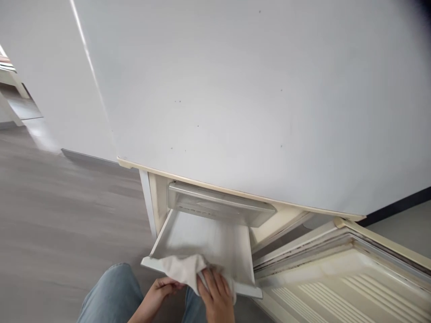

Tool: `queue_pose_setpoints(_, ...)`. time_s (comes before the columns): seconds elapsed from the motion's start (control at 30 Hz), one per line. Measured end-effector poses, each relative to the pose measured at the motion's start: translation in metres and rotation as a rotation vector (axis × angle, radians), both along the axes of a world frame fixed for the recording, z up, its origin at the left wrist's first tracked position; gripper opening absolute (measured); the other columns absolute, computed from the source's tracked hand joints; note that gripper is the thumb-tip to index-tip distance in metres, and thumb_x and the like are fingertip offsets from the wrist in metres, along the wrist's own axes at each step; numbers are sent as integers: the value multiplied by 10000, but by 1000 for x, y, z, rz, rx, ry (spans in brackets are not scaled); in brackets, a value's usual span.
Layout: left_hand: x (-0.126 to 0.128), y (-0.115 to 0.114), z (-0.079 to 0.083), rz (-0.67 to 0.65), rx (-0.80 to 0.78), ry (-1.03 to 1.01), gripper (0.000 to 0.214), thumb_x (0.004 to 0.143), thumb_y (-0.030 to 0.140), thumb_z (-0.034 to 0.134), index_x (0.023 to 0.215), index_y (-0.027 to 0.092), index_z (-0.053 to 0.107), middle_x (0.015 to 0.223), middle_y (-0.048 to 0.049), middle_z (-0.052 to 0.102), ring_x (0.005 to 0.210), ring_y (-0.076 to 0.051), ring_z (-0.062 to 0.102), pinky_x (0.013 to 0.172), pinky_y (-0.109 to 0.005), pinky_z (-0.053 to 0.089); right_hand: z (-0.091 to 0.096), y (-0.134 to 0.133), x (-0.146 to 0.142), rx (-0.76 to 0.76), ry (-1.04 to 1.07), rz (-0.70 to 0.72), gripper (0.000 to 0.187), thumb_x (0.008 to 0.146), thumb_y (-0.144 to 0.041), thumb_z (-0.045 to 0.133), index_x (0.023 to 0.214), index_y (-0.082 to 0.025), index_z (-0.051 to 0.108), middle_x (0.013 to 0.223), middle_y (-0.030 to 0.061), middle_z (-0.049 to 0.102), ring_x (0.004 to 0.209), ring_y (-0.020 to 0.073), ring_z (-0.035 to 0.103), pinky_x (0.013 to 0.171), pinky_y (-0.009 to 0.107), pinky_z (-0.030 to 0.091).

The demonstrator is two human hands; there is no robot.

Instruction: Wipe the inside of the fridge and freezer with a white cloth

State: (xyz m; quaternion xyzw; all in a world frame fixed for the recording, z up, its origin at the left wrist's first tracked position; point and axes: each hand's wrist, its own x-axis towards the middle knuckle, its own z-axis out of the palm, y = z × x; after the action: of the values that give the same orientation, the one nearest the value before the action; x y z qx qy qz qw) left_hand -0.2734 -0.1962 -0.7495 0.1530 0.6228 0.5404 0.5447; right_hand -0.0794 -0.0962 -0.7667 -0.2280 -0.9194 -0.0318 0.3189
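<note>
A white plastic drawer [208, 237] is pulled out of the bottom of a white fridge [256, 98]. A pale cloth [183, 269] lies over the drawer's front rim. My right hand [217, 296] presses flat on the cloth at the rim, fingers stretched out. My left hand [161, 289] is below the rim, fingers curled round the drawer's front edge by the cloth's lower part. My knee in blue jeans [111, 294] is just left of the hands.
The fridge's lower door [343, 278] stands swung open to the right, its ribbed inner liner facing up. Grey wood-look floor [60, 215] spreads to the left. A white wall [50, 80] with a dark skirting runs behind, with a doorway at far left.
</note>
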Motion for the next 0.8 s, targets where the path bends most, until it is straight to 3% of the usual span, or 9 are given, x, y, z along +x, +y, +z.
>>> queue_pose_setpoints(0.1, -4, 1, -5, -46, 35, -28, 255, 549, 330, 668, 711, 184, 800, 828, -88, 784, 857, -249, 647, 777, -318, 467, -8, 7, 48, -127, -129, -181, 525, 941, -192, 403, 1398, -449, 426, 1299, -12, 602, 1193, 287, 570, 959, 447, 455)
queue_pose_setpoints(0.2, -4, 0, -3, -30, 1, -41, 278, 547, 420, 735, 700, 196, 798, 843, -90, 788, 875, -252, 648, 773, -314, 463, -12, 9, 76, -174, -136, -321, 505, 958, -205, 384, 1395, -457, 413, 1307, -4, 591, 1216, 313, 548, 984, 486, 435)
queue_pose_setpoints(0.37, -1, -3, 9, -94, 13, -125, 562, 580, 685, 714, 879, 215, 788, 1054, -92, 763, 998, -258, 644, 843, -312, 473, -27, 13, 90, 30, 114, -510, 502, 986, -364, 340, 1484, -336, 289, 1266, 88, 620, 1308, 368, 442, 985, 535, 409)
queue_pose_setpoints(0.47, 3, -1, 8, -134, 51, -6, 586, 629, 713, 664, 887, 201, 786, 984, -96, 775, 957, -254, 645, 829, -314, 470, -34, 18, 92, 51, 241, -516, 514, 988, -317, 333, 1499, -287, 294, 1319, 133, 571, 1325, 364, 421, 936, 498, 461)
queue_pose_setpoints(0.53, 5, 3, 5, -154, 79, 102, 596, 646, 727, 636, 849, 188, 789, 883, -89, 782, 888, -250, 645, 800, -318, 462, -37, 20, 90, -29, 344, -582, 531, 986, -323, 328, 1508, -235, 285, 1349, 179, 532, 1245, 358, 513, 836, 443, 515)
queue_pose_setpoints(0.63, 8, 11, 2, -139, 108, 201, 633, 658, 759, 588, 796, 173, 781, 794, -76, 769, 794, -229, 621, 753, -316, 448, -40, 20, 85, -252, 480, -882, 572, 963, -417, 372, 1482, -180, 349, 1110, 209, 655, 885, 330, 681, 600, 380, 526)
queue_pose_setpoints(0.7, 9, 16, 2, -110, 115, 236, 640, 671, 762, 570, 767, 162, 772, 751, -68, 754, 742, -209, 595, 731, -311, 436, -41, 18, 82, -409, 548, -1104, 576, 936, -483, 398, 1415, -169, 460, 893, 173, 691, 661, 315, 663, 504, 387, 496)
queue_pose_setpoints(0.8, 10, 26, 7, -73, 120, 269, 645, 688, 756, 557, 741, 145, 759, 708, -66, 733, 691, -188, 568, 716, -311, 424, -38, 20, 84, -559, 746, -1230, 546, 899, -545, 419, 1266, -181, 594, 797, 137, 667, 672, 330, 647, 525, 426, 509)
